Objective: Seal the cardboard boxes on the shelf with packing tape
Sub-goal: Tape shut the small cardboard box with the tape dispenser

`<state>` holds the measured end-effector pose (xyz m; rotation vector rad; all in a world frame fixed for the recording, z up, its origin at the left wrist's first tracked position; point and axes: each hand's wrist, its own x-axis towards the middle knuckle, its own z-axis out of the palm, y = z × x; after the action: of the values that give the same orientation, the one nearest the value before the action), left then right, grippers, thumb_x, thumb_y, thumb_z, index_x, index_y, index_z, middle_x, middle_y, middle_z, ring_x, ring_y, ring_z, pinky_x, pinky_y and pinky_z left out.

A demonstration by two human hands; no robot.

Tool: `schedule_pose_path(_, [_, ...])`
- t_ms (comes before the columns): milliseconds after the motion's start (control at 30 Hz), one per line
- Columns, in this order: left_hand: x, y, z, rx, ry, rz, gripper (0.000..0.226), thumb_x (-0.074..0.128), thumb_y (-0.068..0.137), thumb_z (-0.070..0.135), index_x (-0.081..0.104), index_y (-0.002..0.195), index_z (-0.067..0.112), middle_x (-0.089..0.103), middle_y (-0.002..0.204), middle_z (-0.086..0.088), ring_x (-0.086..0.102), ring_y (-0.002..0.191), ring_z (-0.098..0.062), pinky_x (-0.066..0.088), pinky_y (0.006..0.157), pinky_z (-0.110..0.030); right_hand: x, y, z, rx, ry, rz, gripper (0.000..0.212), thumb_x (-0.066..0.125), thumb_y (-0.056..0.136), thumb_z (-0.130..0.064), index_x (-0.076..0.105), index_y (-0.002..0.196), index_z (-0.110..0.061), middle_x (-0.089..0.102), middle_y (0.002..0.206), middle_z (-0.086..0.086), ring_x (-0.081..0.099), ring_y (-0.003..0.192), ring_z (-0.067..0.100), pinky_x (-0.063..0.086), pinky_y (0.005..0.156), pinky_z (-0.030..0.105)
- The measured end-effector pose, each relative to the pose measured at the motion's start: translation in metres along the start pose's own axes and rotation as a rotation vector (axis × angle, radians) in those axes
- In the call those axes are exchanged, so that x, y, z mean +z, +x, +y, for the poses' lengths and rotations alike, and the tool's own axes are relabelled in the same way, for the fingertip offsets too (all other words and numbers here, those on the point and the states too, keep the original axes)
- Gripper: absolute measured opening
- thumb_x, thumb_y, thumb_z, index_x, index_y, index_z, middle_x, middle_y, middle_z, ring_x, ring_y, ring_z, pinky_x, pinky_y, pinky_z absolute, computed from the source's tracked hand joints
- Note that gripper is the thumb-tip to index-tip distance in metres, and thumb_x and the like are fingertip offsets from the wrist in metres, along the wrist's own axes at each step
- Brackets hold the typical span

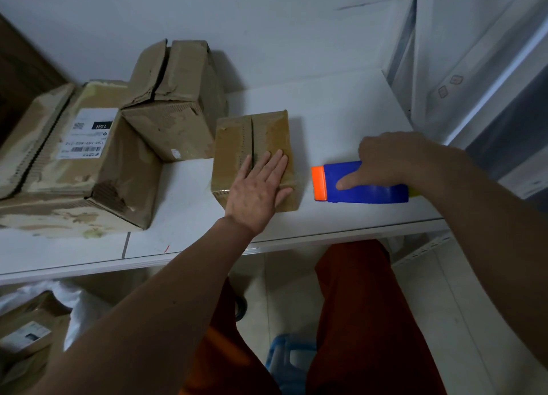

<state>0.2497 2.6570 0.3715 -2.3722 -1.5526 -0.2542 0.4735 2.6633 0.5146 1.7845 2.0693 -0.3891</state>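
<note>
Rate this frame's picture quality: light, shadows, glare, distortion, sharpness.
Head view: dim, flat indoor light with a bluish cast; soft shadows beside the small box and under the left hand; mild sheen on the box's taped top; wide-angle bowing along the shelf edge; right hand on the blue dispenser fairly sharp; lower corners soft.

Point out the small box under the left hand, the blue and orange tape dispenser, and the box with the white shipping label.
small box [237, 139], head view, on its top left flap.
tape dispenser [370, 191], head view, on its blue body.
labelled box [127, 157], head view, on bare cardboard right of the label.
</note>
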Motion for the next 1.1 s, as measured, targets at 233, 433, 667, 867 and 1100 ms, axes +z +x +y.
schedule_pose_path(233, [-0.002, -0.001, 0.001, -0.002, -0.02, -0.012, 0.06, 0.029, 0.097, 0.048, 0.044, 0.143, 0.012, 0.045, 0.147, -0.004, 0.042, 0.136, -0.022, 0.024, 0.115, -0.044, 0.01, 0.006, -0.025, -0.029, -0.086, 0.136, 0.054, 0.054, 0.085, -0.06, 0.052, 0.115, -0.015, 0.057, 0.102, 0.008, 0.05, 0.086, 0.024, 0.034, 0.074, 0.031])
schedule_pose_path(433, [-0.004, 0.0, 0.0, -0.015, -0.041, -0.04, 0.061, 0.028, 0.097, 0.048, 0.044, 0.142, 0.012, 0.045, 0.147, -0.003, 0.043, 0.136, -0.023, 0.026, 0.115, -0.045, 0.019, 0.018, -0.037, -0.026, -0.2, 0.24, 0.035, 0.055, 0.089, -0.042, 0.057, 0.11, -0.013, 0.062, 0.108, 0.008, 0.059, 0.1, 0.027, 0.035, 0.076, 0.03])
schedule_pose_path(667, [-0.007, -0.001, 0.001, -0.042, -0.026, -0.131, 0.066, 0.013, 0.096, 0.052, 0.03, 0.149, 0.016, 0.032, 0.155, 0.001, 0.03, 0.143, -0.019, 0.016, 0.119, -0.042, 0.056, 0.03, 0.004, 0.12, 0.0, 0.322, 0.044, 0.049, 0.093, -0.048, 0.06, 0.106, -0.007, 0.064, 0.105, 0.012, 0.061, 0.098, 0.031, 0.04, 0.074, 0.033])
schedule_pose_path(867, [-0.008, -0.002, 0.003, -0.055, -0.039, -0.121, 0.064, 0.022, 0.097, 0.053, 0.029, 0.15, 0.018, 0.032, 0.155, 0.001, 0.028, 0.144, -0.02, 0.016, 0.12, -0.044, 0.088, 0.054, -0.005, 0.142, 0.242, 0.307, 0.039, 0.043, 0.098, -0.036, 0.051, 0.073, -0.006, 0.052, 0.072, 0.009, 0.052, 0.077, 0.031, 0.034, 0.065, 0.031])
schedule_pose_path(1100, [-0.007, -0.002, 0.007, -0.114, -0.053, -0.108, 0.063, 0.036, 0.096, 0.054, 0.03, 0.15, 0.022, 0.031, 0.156, 0.002, 0.027, 0.144, -0.022, 0.014, 0.119, -0.049, 0.119, 0.073, -0.014, 0.194, 0.45, 0.285, 0.025, 0.05, 0.096, -0.029, 0.047, 0.085, -0.007, 0.057, 0.081, 0.012, 0.057, 0.077, 0.03, 0.036, 0.062, 0.031])
